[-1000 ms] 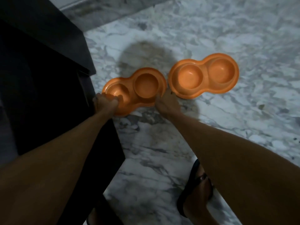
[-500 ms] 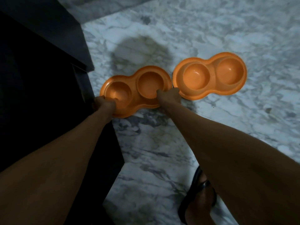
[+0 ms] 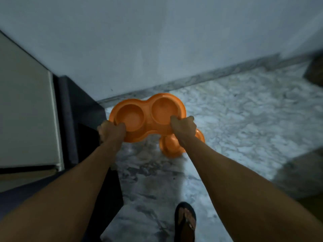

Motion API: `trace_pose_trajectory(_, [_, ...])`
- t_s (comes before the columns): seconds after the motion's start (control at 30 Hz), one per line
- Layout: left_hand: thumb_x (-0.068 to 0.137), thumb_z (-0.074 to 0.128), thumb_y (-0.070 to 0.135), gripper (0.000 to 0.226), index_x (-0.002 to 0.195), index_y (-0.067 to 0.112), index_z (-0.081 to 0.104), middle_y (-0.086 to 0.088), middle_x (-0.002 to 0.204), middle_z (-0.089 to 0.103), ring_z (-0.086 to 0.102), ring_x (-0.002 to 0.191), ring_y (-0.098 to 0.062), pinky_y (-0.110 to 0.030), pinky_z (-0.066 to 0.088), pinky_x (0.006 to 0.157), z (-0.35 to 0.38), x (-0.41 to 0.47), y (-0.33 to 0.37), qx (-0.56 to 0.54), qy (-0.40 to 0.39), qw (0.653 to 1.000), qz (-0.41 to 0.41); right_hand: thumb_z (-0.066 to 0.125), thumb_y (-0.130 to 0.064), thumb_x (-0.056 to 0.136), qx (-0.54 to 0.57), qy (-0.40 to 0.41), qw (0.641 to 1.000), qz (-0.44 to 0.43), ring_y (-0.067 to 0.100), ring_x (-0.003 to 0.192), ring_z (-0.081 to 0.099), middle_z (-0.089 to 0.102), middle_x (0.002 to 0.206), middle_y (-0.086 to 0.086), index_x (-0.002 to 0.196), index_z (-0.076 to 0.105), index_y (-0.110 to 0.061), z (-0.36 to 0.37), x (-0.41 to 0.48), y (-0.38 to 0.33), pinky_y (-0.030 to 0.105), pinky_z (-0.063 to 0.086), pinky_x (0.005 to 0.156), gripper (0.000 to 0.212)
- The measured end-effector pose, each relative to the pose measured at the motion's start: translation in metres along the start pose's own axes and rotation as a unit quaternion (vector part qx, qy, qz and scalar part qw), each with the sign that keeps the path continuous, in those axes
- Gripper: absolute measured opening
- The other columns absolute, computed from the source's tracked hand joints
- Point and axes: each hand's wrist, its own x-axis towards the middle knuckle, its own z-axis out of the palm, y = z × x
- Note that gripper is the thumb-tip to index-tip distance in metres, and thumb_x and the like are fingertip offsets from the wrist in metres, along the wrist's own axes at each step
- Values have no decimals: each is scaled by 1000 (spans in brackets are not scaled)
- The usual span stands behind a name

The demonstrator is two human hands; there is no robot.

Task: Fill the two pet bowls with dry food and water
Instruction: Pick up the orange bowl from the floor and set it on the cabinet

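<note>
An orange double pet bowl (image 3: 148, 116) with two round empty wells is held up off the floor. My left hand (image 3: 111, 131) grips its left rim and my right hand (image 3: 183, 127) grips its right rim. A second orange double bowl (image 3: 170, 146) lies on the marble floor below, mostly hidden behind my right wrist and the raised bowl. No food or water shows in either bowl.
A dark cabinet (image 3: 82, 109) with a pale top (image 3: 24, 109) stands at the left, close to the raised bowl. A grey wall (image 3: 157, 41) and its skirting run behind. My foot in a sandal (image 3: 185, 222) rests on the marble floor (image 3: 244, 119). A dark object (image 3: 314, 70) sits far right.
Both hands have lifted the left bowl off the floor. The view has tilted upward, showing the wall; the second bowl stays on the floor, now beneath the raised one.
</note>
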Motion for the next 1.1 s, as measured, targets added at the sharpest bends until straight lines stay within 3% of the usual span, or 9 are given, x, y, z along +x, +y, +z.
trace_pose_trajectory(0.17, [61, 50, 38, 53, 97, 2, 65, -22, 102, 64, 63, 86, -38, -48, 57, 77, -83, -80, 109, -78, 35, 996, 14, 62, -38, 82, 48, 11, 998, -30, 40, 116, 54, 50, 131, 18, 135, 38, -3, -105, -73, -110, 47, 48, 97, 68])
trace_pose_trajectory(0.27, [72, 59, 30, 46, 105, -2, 64, -21, 107, 62, 62, 84, -34, -38, 48, 63, -142, -134, 163, -130, 41, 991, 0, 64, -35, 83, 60, 19, 995, -76, 41, 117, 54, 49, 133, 19, 134, 38, -2, -156, -122, -170, 43, 47, 86, 66])
trace_pose_trajectory(0.4, [72, 64, 29, 43, 102, -1, 67, -20, 100, 67, 64, 91, -38, -41, 51, 74, -220, -183, 217, -174, 65, 982, 33, 65, -41, 83, 64, 32, 991, -112, 40, 119, 54, 52, 133, 17, 133, 39, -4, -212, -189, -228, 42, 45, 89, 67])
trace_pose_trajectory(0.53, [76, 68, 30, 37, 102, 4, 68, -17, 102, 68, 64, 96, -37, -37, 47, 79, -300, -225, 241, -177, 95, 977, 66, 63, -50, 73, 84, 20, 987, -136, 40, 103, 63, 58, 123, 16, 123, 42, -8, -245, -265, -254, 50, 55, 89, 69])
trace_pose_trajectory(0.73, [70, 69, 38, 45, 104, 8, 68, -15, 111, 66, 64, 101, -37, -39, 50, 87, -403, -258, 211, -213, 100, 970, 64, 64, -47, 73, 88, 15, 981, -173, 40, 102, 60, 57, 120, 17, 122, 43, -8, -241, -375, -267, 53, 57, 84, 66])
trace_pose_trajectory(0.9, [74, 69, 36, 37, 101, 10, 68, -12, 108, 67, 64, 96, -36, -34, 43, 75, -491, -261, 139, -205, 126, 969, 57, 62, -49, 69, 78, -2, 977, -197, 42, 99, 62, 58, 119, 18, 122, 44, -7, -188, -466, -250, 53, 56, 86, 70])
trace_pose_trajectory(1.03, [70, 67, 40, 40, 102, 15, 67, -8, 108, 66, 65, 94, -35, -43, 50, 90, -562, -249, 69, -212, 141, 967, 27, 63, -47, 72, 72, -23, 976, -206, 42, 96, 64, 59, 115, 18, 119, 44, -7, -128, -541, -233, 54, 56, 85, 65])
trace_pose_trajectory(1.1, [66, 66, 42, 43, 100, 15, 67, -10, 109, 65, 65, 93, -36, -51, 52, 89, -597, -234, 34, -223, 153, 963, 20, 65, -46, 76, 69, -36, 974, -212, 41, 96, 64, 59, 115, 18, 121, 44, -7, -93, -577, -227, 54, 56, 86, 63])
